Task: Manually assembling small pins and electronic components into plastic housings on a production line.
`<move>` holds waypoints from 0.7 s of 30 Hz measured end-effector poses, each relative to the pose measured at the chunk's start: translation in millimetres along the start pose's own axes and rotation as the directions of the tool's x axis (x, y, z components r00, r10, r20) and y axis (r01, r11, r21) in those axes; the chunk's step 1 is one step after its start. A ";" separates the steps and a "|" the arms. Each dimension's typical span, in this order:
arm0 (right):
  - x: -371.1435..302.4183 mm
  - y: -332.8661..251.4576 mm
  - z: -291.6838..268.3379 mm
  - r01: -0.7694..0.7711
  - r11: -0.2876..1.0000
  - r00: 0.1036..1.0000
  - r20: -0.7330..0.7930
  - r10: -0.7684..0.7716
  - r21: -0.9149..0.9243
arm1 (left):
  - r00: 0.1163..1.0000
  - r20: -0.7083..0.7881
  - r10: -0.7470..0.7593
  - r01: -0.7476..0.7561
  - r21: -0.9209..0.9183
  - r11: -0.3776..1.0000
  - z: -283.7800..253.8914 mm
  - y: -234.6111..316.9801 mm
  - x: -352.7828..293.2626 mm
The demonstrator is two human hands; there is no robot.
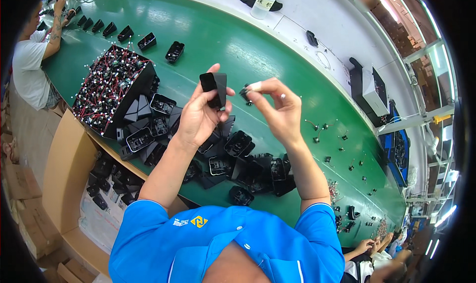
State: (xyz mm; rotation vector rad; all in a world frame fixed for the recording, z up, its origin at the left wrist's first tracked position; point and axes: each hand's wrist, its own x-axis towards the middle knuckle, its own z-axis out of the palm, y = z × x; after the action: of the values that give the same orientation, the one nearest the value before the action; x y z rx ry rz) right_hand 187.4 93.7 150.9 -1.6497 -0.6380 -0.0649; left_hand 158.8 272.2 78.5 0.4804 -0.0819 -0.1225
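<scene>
My left hand is closed round a black plastic housing, held up over the green table. Just to its right, my right hand pinches a small black part between thumb and fingertips, apart from the housing. White wrapping shows on a fingertip of that hand. Below both hands lies a heap of black housings, many with their open side up. Left of the heap, a black box is piled with small parts on red wires with white plugs.
Black housings stand in a row along the far left. Small wired parts lie scattered at right. A cardboard box holds more housings below the table edge. A squeeze bottle stands on the white ledge. Other people work at both ends.
</scene>
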 end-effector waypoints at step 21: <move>-9.2 33.4 37.2 -0.067 0.985 0.993 -0.110 0.050 -0.158 | 0.985 -0.004 0.174 -0.174 -0.023 0.985 6.8 -14.4 -6.1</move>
State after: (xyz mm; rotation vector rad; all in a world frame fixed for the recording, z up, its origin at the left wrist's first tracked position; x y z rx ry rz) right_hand 182.7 123.5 110.0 -1.8079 -0.5136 -0.1641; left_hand 150.7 257.3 77.5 0.4481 -0.1203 0.0479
